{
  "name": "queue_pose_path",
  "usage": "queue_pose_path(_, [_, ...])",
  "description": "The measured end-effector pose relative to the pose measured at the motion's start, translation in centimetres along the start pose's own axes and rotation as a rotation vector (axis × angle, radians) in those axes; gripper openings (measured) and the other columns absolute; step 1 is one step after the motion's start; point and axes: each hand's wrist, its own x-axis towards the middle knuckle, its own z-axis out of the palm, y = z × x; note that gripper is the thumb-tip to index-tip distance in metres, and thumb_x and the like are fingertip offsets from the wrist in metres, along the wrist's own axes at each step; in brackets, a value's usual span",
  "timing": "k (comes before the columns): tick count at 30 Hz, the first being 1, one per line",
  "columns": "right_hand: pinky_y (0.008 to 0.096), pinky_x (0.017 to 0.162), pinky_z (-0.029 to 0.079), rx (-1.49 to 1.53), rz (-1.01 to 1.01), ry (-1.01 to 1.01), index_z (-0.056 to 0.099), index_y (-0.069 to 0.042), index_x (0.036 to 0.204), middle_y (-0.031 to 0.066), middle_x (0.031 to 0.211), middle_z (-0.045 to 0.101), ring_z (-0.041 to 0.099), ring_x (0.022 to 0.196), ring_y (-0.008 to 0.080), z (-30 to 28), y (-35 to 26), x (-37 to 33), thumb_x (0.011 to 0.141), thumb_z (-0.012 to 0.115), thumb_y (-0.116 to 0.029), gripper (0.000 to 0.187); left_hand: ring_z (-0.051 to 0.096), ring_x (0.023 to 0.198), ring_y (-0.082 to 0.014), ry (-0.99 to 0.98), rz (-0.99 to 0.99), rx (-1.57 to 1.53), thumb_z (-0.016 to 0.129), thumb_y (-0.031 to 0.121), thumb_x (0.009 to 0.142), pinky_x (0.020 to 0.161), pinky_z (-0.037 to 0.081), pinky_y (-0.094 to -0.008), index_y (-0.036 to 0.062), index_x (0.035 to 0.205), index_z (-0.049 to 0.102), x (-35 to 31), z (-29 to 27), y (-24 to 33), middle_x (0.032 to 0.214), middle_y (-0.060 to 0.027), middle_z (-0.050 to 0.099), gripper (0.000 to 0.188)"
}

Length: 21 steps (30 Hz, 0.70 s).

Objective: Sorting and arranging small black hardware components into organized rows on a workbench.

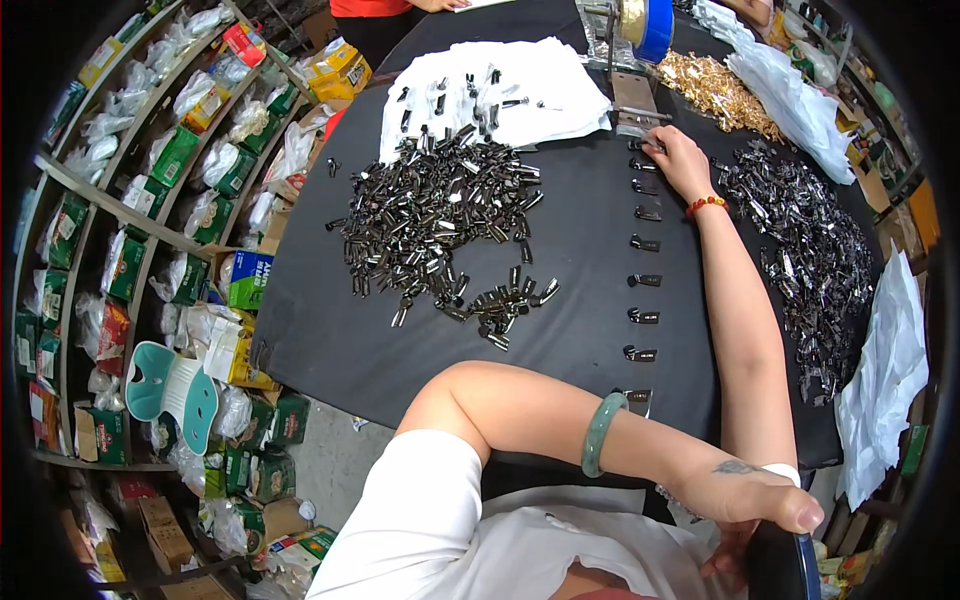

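My right hand (pixel 682 162), with a red and yellow bead bracelet (pixel 707 204) at the wrist, reaches to the far end of a column of dark metal zipper pulls (pixel 645 281). Its fingers close on the farthest pull, mostly hidden by the fingertips. Across my body stretches my left arm, wearing a green bangle (pixel 604 434). My left hand (pixel 752 500) is closed at the lower right on a dark flat slab with a blue edge (pixel 785 562), partly out of view. A large heap of dark zipper pulls (pixel 440 215) lies left of the column.
A second dark heap (pixel 810 260) and gold-coloured pieces (pixel 720 90) lie to the right. White sheets (pixel 550 85) are at the back, beside a metal fixture (pixel 634 95) with a blue-rimmed roll (pixel 655 30). Shelves of boxes (pixel 125 265) stand left. Another person (pixel 370 25) is beyond the table.
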Motion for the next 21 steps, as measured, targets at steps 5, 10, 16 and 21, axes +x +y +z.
queue_pose_path(5, [0.0345,0.062,0.044,-0.017,-0.033,0.021,0.059,-0.009,0.091,0.0024,0.083,0.057,0.057,0.069,0.025,-0.1,0.2,-0.1,0.081,0.059,-0.02,0.015,0.048,0.061,-0.0135,0.062,0.039,0.014,0.033,0.033,0.093,0.055,0.041,-0.0224,-0.0013,0.092,0.057,0.2,0.5,-0.4,0.075,-0.0072,0.053,0.042])
queue_pose_path(10, [0.0346,0.063,0.045,-0.032,-0.03,-0.001,0.059,-0.008,0.092,0.0024,0.084,0.057,0.057,0.07,0.0254,-0.1,0.3,-0.2,0.081,0.059,-0.019,0.016,0.047,0.054,-0.0122,0.123,0.078,0.016,0.035,0.04,0.092,0.049,0.038,-0.0211,0.0,0.083,0.06,0.3,0.9,-0.5,0.064,-0.0051,0.052,0.047])
queue_pose_path(16, [0.0366,0.064,0.046,-0.043,-0.039,0.018,0.059,-0.01,0.09,0.0012,0.088,0.059,0.059,0.073,0.0272,-0.1,0.2,-0.3,0.081,0.057,-0.022,0.015,0.047,0.052,-0.0121,0.124,0.08,0.007,0.036,0.039,0.092,0.047,0.038,-0.0207,0.0004,0.083,0.059,0.3,0.8,-0.7,0.063,-0.0046,0.051,0.046])
queue_pose_path(21, [0.0368,0.063,0.047,-0.071,-0.042,0.026,0.059,-0.011,0.09,0.0014,0.088,0.06,0.06,0.073,0.0273,-0.2,-0.1,-0.4,0.082,0.058,-0.022,0.014,0.047,0.051,-0.0122,0.121,0.094,0.001,0.036,0.039,0.092,0.047,0.038,-0.0209,0.0005,0.083,0.059,0.4,0.6,-1.1,0.062,-0.0042,0.051,0.046])
